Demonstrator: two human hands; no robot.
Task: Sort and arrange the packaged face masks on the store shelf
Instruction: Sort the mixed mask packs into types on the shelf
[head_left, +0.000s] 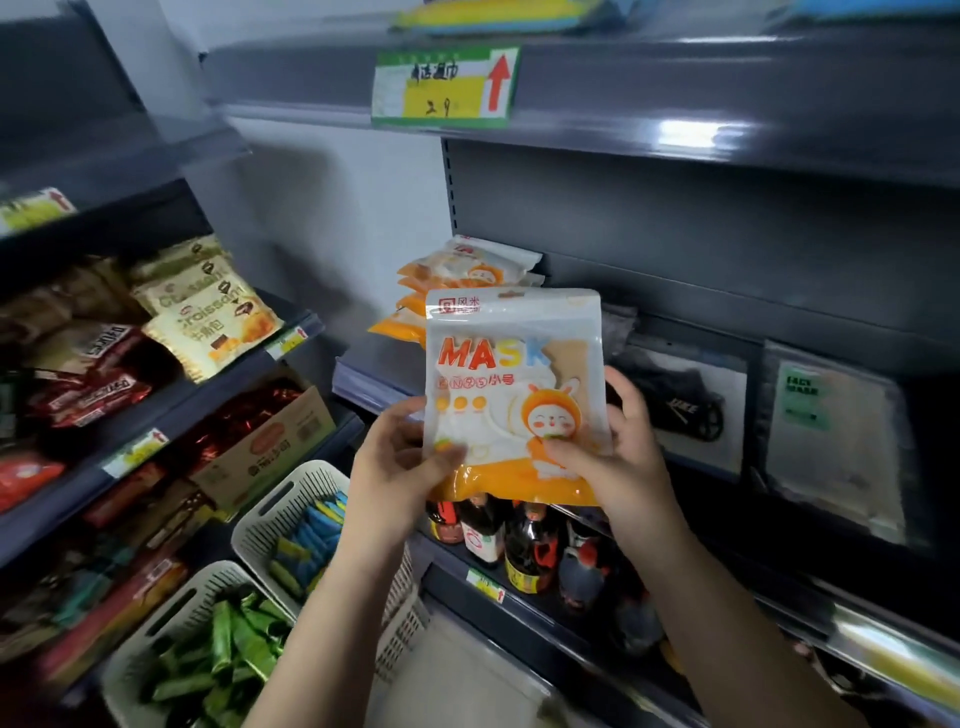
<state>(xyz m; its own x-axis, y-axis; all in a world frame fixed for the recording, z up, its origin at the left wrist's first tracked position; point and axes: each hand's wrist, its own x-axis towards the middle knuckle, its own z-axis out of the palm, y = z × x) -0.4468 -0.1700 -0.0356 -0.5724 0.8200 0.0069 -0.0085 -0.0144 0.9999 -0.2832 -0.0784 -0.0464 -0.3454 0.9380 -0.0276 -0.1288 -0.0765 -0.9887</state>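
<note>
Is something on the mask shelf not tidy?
Yes. The stack of orange mask packs at the shelf's left end is fanned unevenly, packs jutting at different angles. Both hands grip one more orange pack, not yet shelved.

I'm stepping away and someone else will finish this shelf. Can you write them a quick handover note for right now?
Left hand and right hand both grip one orange MASK pack, held upright in front of the shelf.
A stack of matching orange packs lies at the shelf's left end.
To the right lie a black mask pack and a green-label FACE MASK pack.
Done: the orange stack looks started.
Left: probably add the held pack to the orange stack, then tidy the others.
</note>
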